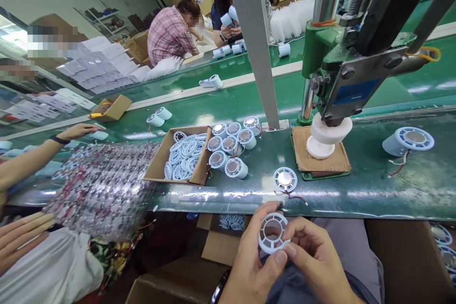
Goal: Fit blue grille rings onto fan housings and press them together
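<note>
Both my hands hold one pale blue spoked plastic ring (272, 233) over my lap, below the table's front edge. My left hand (249, 256) grips its left side, thumb on the lower rim. My right hand (315, 259) pinches its right side. On the green table right above lies a round speaker part (285, 179) with red and black wires. A cardboard box (158, 161) with several blue rings stands further left, beside a cluster of several cylindrical speaker units (231, 148).
A green hand press (338, 64) with a white round head (327, 135) stands on a cardboard pad at right. Another speaker unit (408, 141) lies far right. A co-worker's arm (39, 154) reaches at left above a plastic bag of parts (103, 190). Two people sit across the belt.
</note>
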A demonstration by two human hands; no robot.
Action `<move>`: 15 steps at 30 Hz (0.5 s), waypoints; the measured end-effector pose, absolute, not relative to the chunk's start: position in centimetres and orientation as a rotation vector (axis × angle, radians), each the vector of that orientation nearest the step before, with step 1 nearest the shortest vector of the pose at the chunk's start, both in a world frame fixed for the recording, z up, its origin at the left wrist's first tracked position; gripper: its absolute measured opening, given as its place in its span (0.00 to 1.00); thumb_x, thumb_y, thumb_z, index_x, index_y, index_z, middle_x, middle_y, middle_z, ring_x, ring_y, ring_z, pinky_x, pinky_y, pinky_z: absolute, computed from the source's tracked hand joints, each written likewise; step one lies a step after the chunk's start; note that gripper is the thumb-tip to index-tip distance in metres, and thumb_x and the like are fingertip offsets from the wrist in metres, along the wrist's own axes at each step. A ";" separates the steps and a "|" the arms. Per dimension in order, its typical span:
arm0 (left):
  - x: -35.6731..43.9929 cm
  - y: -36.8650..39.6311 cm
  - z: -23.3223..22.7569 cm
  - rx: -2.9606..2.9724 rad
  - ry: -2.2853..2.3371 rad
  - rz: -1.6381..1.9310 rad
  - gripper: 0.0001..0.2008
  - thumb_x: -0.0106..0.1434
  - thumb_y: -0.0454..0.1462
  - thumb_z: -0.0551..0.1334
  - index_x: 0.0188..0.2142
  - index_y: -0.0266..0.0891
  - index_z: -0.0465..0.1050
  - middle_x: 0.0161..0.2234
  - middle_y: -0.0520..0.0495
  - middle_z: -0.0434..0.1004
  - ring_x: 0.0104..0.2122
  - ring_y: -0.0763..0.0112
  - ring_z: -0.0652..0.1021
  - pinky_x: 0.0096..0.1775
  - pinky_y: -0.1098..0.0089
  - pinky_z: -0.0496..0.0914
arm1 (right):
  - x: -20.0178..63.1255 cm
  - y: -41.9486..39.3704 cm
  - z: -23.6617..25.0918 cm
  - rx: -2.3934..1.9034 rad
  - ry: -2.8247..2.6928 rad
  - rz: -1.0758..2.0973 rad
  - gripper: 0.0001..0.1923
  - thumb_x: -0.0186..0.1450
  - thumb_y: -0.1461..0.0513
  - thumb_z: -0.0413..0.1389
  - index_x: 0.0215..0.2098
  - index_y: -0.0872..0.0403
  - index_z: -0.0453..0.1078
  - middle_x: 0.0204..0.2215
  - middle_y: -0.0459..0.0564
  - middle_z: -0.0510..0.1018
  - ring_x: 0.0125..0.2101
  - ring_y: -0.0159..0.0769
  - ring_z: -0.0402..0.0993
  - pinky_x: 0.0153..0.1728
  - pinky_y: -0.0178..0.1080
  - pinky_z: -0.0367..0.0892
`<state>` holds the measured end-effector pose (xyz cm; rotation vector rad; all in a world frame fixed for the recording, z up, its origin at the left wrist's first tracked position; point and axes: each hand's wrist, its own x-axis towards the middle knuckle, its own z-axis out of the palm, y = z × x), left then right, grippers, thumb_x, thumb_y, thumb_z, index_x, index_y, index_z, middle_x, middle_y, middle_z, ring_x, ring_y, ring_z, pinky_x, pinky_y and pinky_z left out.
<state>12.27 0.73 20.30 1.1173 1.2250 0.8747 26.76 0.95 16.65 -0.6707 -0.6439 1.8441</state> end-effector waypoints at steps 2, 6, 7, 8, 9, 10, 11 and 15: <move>12.4 0.7 20.2 1.040 1.133 0.905 0.38 0.61 0.59 0.66 0.61 0.39 0.63 0.49 0.39 0.77 0.44 0.57 0.78 0.49 0.62 0.71 | 26.4 0.8 16.5 -0.622 -0.590 1.874 0.10 0.64 0.57 0.68 0.34 0.54 0.74 0.27 0.46 0.81 0.23 0.29 0.77 0.27 0.31 0.75; 12.4 0.7 20.1 1.051 1.070 0.893 0.36 0.64 0.59 0.63 0.60 0.39 0.60 0.41 0.43 0.76 0.32 0.69 0.75 0.37 0.68 0.71 | 25.9 0.3 16.1 -0.580 -0.511 1.868 0.12 0.63 0.57 0.69 0.33 0.54 0.73 0.25 0.46 0.80 0.20 0.28 0.76 0.26 0.31 0.75; 12.4 0.6 20.1 1.093 1.087 0.890 0.34 0.65 0.59 0.62 0.60 0.39 0.61 0.41 0.43 0.77 0.32 0.68 0.76 0.37 0.68 0.71 | 25.8 0.2 16.0 -0.577 -0.498 1.861 0.12 0.63 0.57 0.69 0.33 0.54 0.72 0.25 0.46 0.80 0.20 0.28 0.76 0.25 0.31 0.74; 12.4 0.6 20.1 1.136 1.119 0.892 0.33 0.67 0.59 0.60 0.60 0.39 0.61 0.42 0.43 0.77 0.35 0.66 0.77 0.40 0.67 0.71 | 25.7 0.2 15.9 -0.577 -0.485 1.854 0.12 0.62 0.57 0.69 0.33 0.54 0.72 0.24 0.46 0.81 0.20 0.29 0.77 0.25 0.31 0.74; 12.3 0.6 20.1 1.171 1.159 0.897 0.31 0.68 0.58 0.58 0.59 0.39 0.62 0.42 0.42 0.78 0.38 0.64 0.77 0.44 0.66 0.71 | 25.7 0.2 15.9 -0.578 -0.475 1.849 0.13 0.62 0.57 0.69 0.33 0.54 0.72 0.23 0.45 0.80 0.20 0.30 0.77 0.24 0.31 0.73; 12.3 0.5 20.1 1.191 1.201 0.899 0.30 0.70 0.58 0.56 0.59 0.39 0.62 0.44 0.42 0.78 0.40 0.63 0.78 0.46 0.65 0.71 | 25.6 0.2 15.9 -0.577 -0.466 1.847 0.13 0.62 0.57 0.69 0.33 0.54 0.72 0.23 0.45 0.80 0.19 0.30 0.78 0.23 0.31 0.73; 12.3 0.4 20.1 1.193 1.237 0.894 0.29 0.71 0.58 0.54 0.60 0.40 0.63 0.45 0.42 0.79 0.41 0.62 0.78 0.46 0.65 0.71 | 25.6 0.2 16.0 -0.576 -0.457 1.845 0.13 0.62 0.56 0.69 0.33 0.55 0.72 0.22 0.45 0.81 0.20 0.31 0.78 0.23 0.31 0.73; 12.4 0.1 19.9 1.195 1.328 0.874 0.32 0.71 0.59 0.51 0.60 0.39 0.66 0.46 0.41 0.80 0.42 0.60 0.79 0.46 0.65 0.71 | 25.5 0.6 16.6 -0.582 -0.426 1.829 0.15 0.61 0.55 0.70 0.32 0.55 0.71 0.21 0.46 0.81 0.19 0.32 0.79 0.22 0.31 0.75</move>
